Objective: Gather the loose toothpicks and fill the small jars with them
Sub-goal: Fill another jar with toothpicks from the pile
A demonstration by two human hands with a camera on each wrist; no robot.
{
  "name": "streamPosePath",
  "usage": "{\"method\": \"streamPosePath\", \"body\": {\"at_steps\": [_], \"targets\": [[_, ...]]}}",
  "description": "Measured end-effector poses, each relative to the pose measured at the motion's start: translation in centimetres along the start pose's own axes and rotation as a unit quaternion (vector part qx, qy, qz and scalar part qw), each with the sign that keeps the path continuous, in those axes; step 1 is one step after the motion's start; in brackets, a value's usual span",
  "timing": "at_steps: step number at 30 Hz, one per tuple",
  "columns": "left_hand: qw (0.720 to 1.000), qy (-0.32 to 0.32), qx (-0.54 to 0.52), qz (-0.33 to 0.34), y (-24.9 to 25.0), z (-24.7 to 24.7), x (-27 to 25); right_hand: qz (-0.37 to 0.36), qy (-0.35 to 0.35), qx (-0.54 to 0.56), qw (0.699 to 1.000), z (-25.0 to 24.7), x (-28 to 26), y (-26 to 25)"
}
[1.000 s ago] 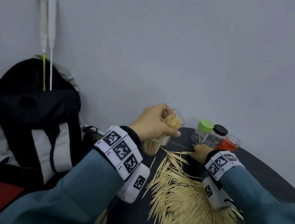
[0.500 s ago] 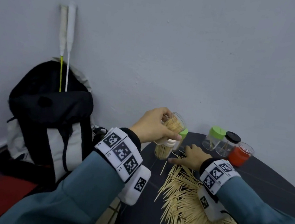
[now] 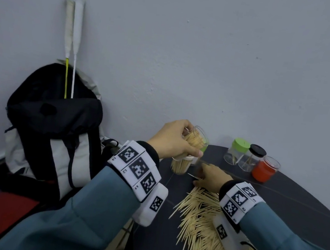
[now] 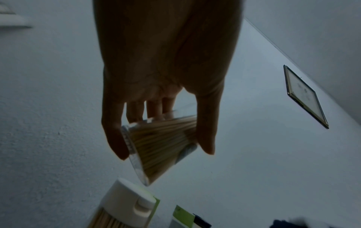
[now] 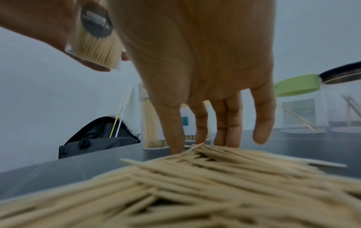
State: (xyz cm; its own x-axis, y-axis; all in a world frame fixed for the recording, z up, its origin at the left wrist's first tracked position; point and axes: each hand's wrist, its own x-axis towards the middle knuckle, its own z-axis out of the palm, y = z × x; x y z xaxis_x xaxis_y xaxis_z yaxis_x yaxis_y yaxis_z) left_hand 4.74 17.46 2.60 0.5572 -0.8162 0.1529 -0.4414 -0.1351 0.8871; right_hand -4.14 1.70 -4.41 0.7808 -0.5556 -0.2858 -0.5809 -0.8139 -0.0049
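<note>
My left hand (image 3: pixel 170 140) grips a clear lidless jar (image 3: pixel 196 138) packed with toothpicks and holds it tilted in the air over the table's far left part. In the left wrist view, thumb and fingers curl round this jar (image 4: pixel 162 143). Just below it, my right hand (image 3: pixel 211 177) reaches down with straight fingers (image 5: pixel 230 138) to the far tip of the big loose toothpick pile (image 3: pixel 205 229). The fingertips touch the pile (image 5: pixel 195 177) and the tabletop and grasp nothing. A filled white-lidded jar (image 3: pixel 180 165) stands under the held one.
A green-lidded jar (image 3: pixel 236 151), a black-lidded jar (image 3: pixel 252 158) and a red jar (image 3: pixel 265 171) stand at the back of the dark round table (image 3: pixel 285 206), the first two holding a few toothpicks. A black and grey backpack (image 3: pixel 55 132) with racket handles leans against the wall at left.
My right hand has moved left, away from the lidded jars, to the pile's far tip under the held jar. The left hand keeps holding its jar in about the same place.
</note>
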Motion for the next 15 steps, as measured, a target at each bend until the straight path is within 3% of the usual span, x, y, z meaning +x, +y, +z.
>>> {"method": "streamPosePath", "body": {"at_steps": [15], "targets": [[0.999, -0.024, 0.02, -0.007, 1.2, 2.2, -0.1, -0.114, -0.022, 0.034, 0.993, 0.1, -5.3, 5.3]]}}
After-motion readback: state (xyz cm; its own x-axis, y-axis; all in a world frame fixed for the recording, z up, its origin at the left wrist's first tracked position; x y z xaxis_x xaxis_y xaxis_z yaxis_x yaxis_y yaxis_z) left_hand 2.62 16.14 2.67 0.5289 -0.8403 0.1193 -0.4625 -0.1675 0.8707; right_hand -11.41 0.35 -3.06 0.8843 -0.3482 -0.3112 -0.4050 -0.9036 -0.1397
